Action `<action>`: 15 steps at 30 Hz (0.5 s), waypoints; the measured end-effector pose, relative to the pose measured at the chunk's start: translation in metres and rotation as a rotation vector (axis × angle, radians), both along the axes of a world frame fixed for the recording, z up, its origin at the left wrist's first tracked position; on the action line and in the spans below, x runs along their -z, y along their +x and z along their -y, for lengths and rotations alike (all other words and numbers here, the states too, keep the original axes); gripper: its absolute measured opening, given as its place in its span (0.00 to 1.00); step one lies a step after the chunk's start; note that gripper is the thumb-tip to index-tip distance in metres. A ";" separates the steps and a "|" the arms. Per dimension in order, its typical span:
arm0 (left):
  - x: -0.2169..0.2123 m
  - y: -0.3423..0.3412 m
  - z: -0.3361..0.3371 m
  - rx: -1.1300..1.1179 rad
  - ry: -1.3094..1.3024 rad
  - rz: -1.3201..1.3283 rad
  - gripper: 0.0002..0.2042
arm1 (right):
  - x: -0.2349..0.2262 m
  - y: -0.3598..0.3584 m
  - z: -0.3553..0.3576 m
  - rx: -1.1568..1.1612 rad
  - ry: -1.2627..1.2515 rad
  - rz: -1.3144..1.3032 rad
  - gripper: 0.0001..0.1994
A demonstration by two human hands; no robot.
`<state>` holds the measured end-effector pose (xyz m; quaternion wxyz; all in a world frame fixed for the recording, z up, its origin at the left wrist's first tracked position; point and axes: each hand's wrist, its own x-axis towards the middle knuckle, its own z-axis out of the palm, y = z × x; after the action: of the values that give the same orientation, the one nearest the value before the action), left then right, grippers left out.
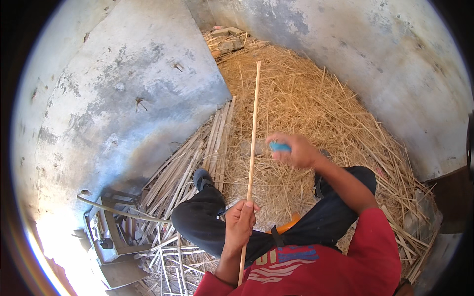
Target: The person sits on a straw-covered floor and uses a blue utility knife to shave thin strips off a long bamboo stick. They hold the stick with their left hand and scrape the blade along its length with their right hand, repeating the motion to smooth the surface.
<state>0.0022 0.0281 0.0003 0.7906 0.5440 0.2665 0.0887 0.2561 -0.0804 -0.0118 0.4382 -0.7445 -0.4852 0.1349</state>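
A long, thin pale wooden strip [254, 128] stands nearly upright in front of me, its lower end running down against my red shirt. My left hand [240, 223] is closed around the strip's lower part, thumb on top. Right of the strip, apart from it, my right hand [295, 151] is raised and blurred by motion. Its fingers curl around a small blue object [280, 146], whose kind I cannot make out.
Shavings [301, 93] heap over the floor beyond my bent legs. Split wooden strips [216, 133] lie along the left. A wooden frame-like stand [111, 227] is at the lower left. Worn plaster walls [133, 74] close in both sides, with bricks [229, 45] at the far end.
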 end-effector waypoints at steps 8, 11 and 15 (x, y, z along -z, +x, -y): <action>-0.013 0.015 -0.003 -0.039 0.084 0.022 0.12 | 0.008 -0.051 -0.014 -0.026 0.155 0.563 0.27; -0.020 0.014 0.003 -0.022 0.245 -0.064 0.11 | 0.004 -0.039 -0.015 0.067 0.113 0.611 0.27; -0.016 0.016 0.006 -0.012 0.366 -0.040 0.10 | 0.009 -0.050 -0.013 0.044 0.168 0.606 0.28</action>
<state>0.0187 0.0217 0.0165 0.6723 0.6790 0.2649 0.1296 0.2062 -0.0679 -0.0213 0.3365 -0.7224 -0.5869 -0.1431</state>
